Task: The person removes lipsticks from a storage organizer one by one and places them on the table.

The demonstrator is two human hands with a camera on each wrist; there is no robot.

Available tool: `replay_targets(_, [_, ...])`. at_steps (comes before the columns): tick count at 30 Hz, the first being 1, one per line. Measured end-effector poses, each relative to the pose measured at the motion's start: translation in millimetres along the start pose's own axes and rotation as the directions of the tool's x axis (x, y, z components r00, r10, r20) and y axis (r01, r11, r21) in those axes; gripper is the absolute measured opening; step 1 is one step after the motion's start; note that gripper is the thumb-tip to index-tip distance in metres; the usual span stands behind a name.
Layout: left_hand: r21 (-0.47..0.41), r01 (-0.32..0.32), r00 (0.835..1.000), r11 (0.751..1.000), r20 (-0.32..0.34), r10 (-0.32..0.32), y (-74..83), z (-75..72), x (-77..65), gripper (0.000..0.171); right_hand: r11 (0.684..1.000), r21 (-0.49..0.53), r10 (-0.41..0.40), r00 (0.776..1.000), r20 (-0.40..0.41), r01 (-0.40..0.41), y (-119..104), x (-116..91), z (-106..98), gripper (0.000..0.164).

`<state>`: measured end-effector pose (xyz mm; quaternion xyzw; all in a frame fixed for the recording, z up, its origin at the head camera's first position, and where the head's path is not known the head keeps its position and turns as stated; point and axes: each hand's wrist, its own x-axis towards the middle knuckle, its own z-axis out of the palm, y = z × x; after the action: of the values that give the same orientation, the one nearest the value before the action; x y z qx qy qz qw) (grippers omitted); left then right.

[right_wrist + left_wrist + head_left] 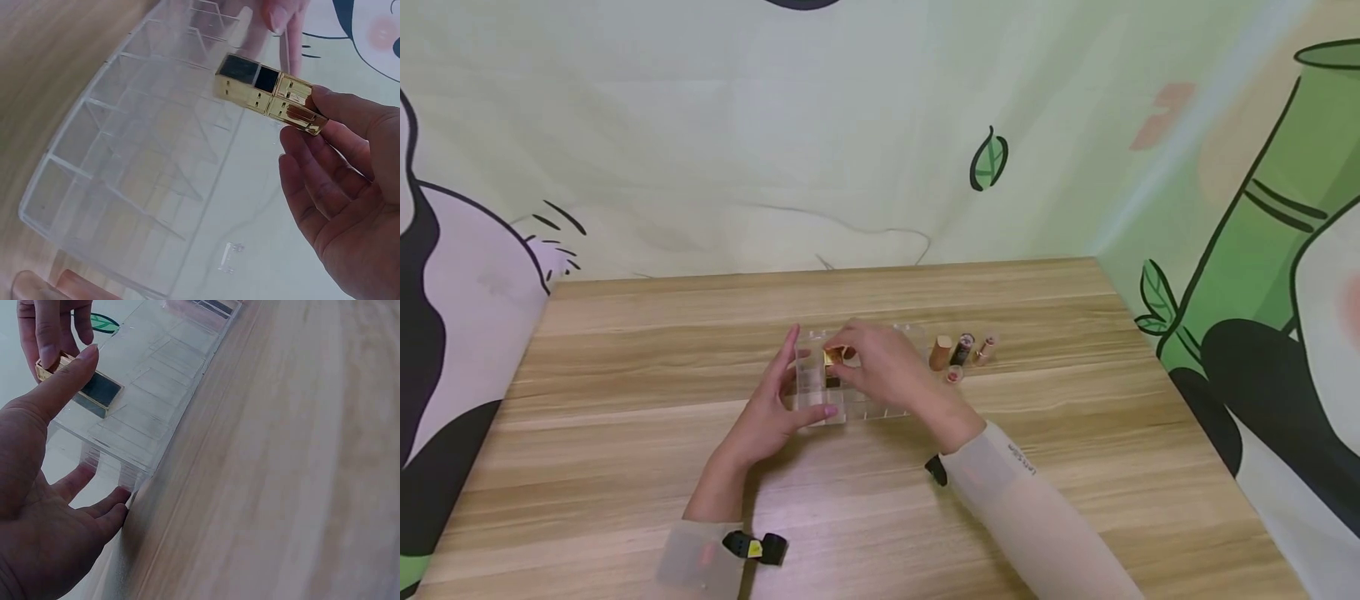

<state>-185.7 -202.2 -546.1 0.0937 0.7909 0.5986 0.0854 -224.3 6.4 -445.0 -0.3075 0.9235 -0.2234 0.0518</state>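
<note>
A clear plastic organizer (pixel 809 400) with several divided compartments sits on the table. My right hand (pixel 883 360) pinches one end of a rectangular gold-and-black lipstick (pixel 270 94) between thumb and fingers. The lipstick's dark end overlaps the compartments near the organizer's left end. At that end, my left hand (pixel 769 410) grips the organizer, thumb at the near side and fingers at the far side. In the left wrist view, the left thumb (pixel 70 378) reaches across in front of the lipstick. My right hand covers the organizer's middle in the head view.
Just right of the organizer stand a gold-brown tube (pixel 940 353), a dark tube (pixel 962 349), a pinkish tube (pixel 986 350) and a small round pink item (pixel 954 375). The wooden table (pixel 865 517) meets a printed wall covering (pixel 820 150) behind.
</note>
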Motion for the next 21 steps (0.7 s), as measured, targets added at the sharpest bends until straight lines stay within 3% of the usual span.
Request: replay_targets(21, [0.008,0.011,1.0,1.0,0.004,-0.011,-0.3,1.2,0.0,0.121,0.999,-0.041,-0.016,0.999,-0.045,0.014,-2.4,-11.5,-23.2,0.031])
